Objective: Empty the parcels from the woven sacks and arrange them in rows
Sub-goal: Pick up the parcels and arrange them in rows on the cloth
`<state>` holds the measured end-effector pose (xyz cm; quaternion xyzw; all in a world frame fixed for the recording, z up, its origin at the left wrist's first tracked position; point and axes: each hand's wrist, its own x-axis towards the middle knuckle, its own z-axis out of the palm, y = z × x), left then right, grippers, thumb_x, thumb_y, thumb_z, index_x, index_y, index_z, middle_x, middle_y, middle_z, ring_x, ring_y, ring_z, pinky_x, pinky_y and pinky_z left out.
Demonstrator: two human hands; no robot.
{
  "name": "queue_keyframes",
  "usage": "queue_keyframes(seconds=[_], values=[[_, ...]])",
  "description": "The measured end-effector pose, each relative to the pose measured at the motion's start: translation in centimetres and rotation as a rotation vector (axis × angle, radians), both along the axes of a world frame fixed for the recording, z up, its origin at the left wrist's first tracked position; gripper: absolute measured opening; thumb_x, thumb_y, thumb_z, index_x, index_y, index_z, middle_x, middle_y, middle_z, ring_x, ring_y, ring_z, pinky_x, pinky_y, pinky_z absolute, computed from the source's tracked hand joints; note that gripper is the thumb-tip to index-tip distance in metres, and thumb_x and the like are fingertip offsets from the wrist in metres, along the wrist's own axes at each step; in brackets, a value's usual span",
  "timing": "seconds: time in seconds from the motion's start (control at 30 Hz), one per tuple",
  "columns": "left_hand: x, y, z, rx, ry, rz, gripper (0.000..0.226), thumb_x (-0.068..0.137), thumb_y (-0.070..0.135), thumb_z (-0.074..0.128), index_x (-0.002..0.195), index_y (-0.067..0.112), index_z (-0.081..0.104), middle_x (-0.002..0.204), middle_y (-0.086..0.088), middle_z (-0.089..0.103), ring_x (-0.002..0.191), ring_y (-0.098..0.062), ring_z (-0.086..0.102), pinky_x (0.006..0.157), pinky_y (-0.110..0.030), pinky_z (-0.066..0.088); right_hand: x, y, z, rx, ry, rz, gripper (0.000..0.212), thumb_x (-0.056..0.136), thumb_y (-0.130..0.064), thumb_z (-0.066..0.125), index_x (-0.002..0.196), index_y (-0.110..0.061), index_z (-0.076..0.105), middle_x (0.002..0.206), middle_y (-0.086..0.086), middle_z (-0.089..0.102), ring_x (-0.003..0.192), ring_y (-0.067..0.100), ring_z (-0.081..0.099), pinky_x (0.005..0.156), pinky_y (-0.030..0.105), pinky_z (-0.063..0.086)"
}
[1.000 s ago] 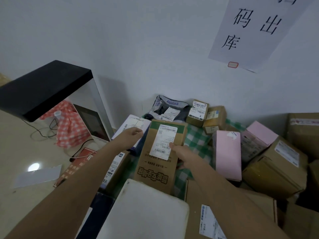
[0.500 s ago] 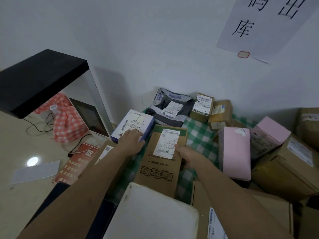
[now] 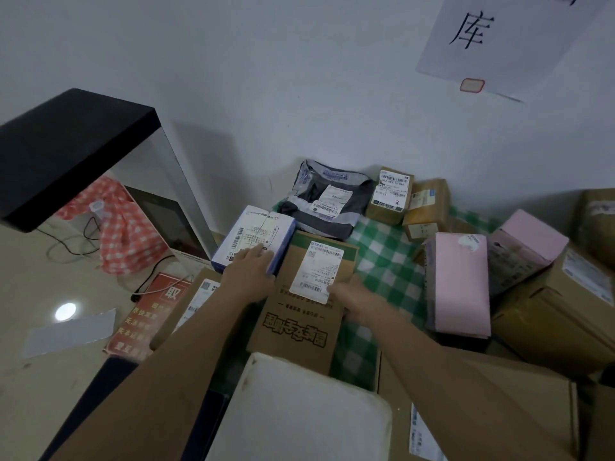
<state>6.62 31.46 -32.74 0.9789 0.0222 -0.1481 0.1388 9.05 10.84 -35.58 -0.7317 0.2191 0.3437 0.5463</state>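
A white and blue parcel with a printed label lies on the green checked sacking by the wall. My left hand rests flat on its near edge, fingers straight. Just right of it lies a long brown cardboard parcel with a white label. My right hand, blurred, grips its right edge with the thumb at the label's corner. Behind them lie a grey poly mailer and two small brown boxes.
Pink boxes and large brown cartons crowd the right. A white foam box sits close below my arms. At left stand a black-topped table, a red checked bag and a red sign on the floor.
My left hand has lowered the white and blue parcel onto the sacking beside the mailer. The brown parcel in my right hand has come down flat next to it.
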Motion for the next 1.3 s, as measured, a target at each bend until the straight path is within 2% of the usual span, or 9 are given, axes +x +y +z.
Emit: queue_keyframes(seconds=[0.1, 0.2, 0.27, 0.4, 0.5, 0.73, 1.0, 1.17, 1.3], values=[[-0.1, -0.4, 0.4, 0.014, 0.013, 0.004, 0.026, 0.091, 0.029, 0.050, 0.116, 0.018, 0.047, 0.138, -0.006, 0.041, 0.125, -0.028, 0.038, 0.103, -0.048, 0.040, -0.1, 0.1, 0.5, -0.100, -0.091, -0.041, 0.020, 0.089, -0.005, 0.053, 0.109, -0.009, 0.054, 0.112, 0.005, 0.065, 0.098, 0.025, 0.064, 0.084, 0.041, 0.057], [0.2, -0.6, 0.6, 0.011, 0.044, 0.026, 0.028, 0.092, 0.029, 0.050, 0.117, 0.018, 0.048, 0.135, -0.006, 0.042, 0.123, -0.027, 0.038, 0.103, -0.045, 0.039, -0.2, -0.2, 1.1, -0.211, -0.182, -0.032, 0.038, 0.087, -0.020, 0.058, 0.121, -0.012, 0.043, 0.116, 0.007, 0.057, 0.095, 0.020, 0.060, 0.071, 0.031, 0.056], [0.6, -0.9, 1.0, -0.020, 0.079, 0.060, 0.030, 0.091, 0.033, 0.052, 0.116, 0.016, 0.050, 0.130, -0.006, 0.045, 0.118, -0.026, 0.042, 0.101, -0.044, 0.040, -0.7, -0.4, 2.4, -0.254, -0.310, 0.051, 0.033, 0.087, -0.022, 0.059, 0.117, -0.013, 0.047, 0.115, 0.007, 0.058, 0.090, 0.016, 0.060, 0.064, 0.026, 0.055], [1.5, -1.8, 2.6, -0.088, 0.183, 0.137, 0.025, 0.092, 0.039, 0.050, 0.101, 0.016, 0.056, 0.101, -0.005, 0.056, 0.091, -0.020, 0.053, 0.085, -0.038, 0.048, -2.0, -1.9, 5.7, -0.332, -0.537, 0.349, 0.030, 0.095, -0.011, 0.048, 0.111, 0.013, 0.058, 0.106, 0.018, 0.065, 0.092, 0.024, 0.060, 0.085, 0.033, 0.053], [1.5, -3.8, 4.3, -0.099, 0.195, 0.110, 0.025, 0.095, 0.039, 0.046, 0.092, 0.016, 0.057, 0.085, -0.002, 0.055, 0.077, -0.016, 0.052, 0.068, -0.029, 0.041, -3.0, -4.2, 8.0, -0.249, -0.570, 0.496, 0.030, 0.098, -0.013, 0.048, 0.126, -0.005, 0.058, 0.118, 0.002, 0.058, 0.089, 0.018, 0.061, 0.072, 0.017, 0.052], [-0.4, -12.3, 9.4, -0.033, 0.143, 0.035, 0.046, 0.099, 0.040, 0.038, 0.139, 0.018, 0.045, 0.147, -0.004, 0.042, 0.132, -0.024, 0.041, 0.111, -0.040, 0.031, -4.3, -11.1, 9.8, -0.309, -0.507, 0.795, 0.043, 0.095, -0.026, 0.058, 0.136, -0.019, 0.048, 0.140, 0.004, 0.048, 0.123, 0.019, 0.048, 0.100, 0.029, 0.042], [-5.7, -23.1, 11.6, -0.123, -0.169, 0.083, 0.033, 0.097, 0.030, 0.043, 0.128, 0.021, 0.054, 0.131, -0.003, 0.055, 0.115, -0.023, 0.052, 0.104, -0.047, 0.038, -6.5, -19.8, 13.2, -0.481, -0.812, 0.928, 0.041, 0.096, -0.022, 0.054, 0.136, -0.020, 0.049, 0.139, 0.007, 0.047, 0.121, 0.022, 0.048, 0.100, 0.035, 0.042], [-7.6, -27.1, 11.9, -0.326, -0.293, 0.168, 0.030, 0.097, 0.023, 0.048, 0.125, 0.016, 0.056, 0.126, -0.007, 0.056, 0.104, -0.024, 0.057, 0.083, -0.031, 0.044, -8.0, -24.2, 16.1, -0.500, -0.880, 0.919, 0.039, 0.096, -0.024, 0.055, 0.134, -0.019, 0.052, 0.139, 0.007, 0.047, 0.123, 0.023, 0.047, 0.101, 0.035, 0.041], [-8.5, -29.7, 13.1, -0.393, -0.278, 0.194, 0.030, 0.097, 0.027, 0.047, 0.125, 0.024, 0.055, 0.125, -0.002, 0.056, 0.101, -0.020, 0.057, 0.091, -0.038, 0.048, -8.8, -27.4, 17.5, -0.465, -0.887, 0.834, 0.034, 0.097, -0.027, 0.054, 0.131, -0.024, 0.054, 0.137, 0.002, 0.048, 0.113, 0.019, 0.052, 0.093, 0.031, 0.044]])
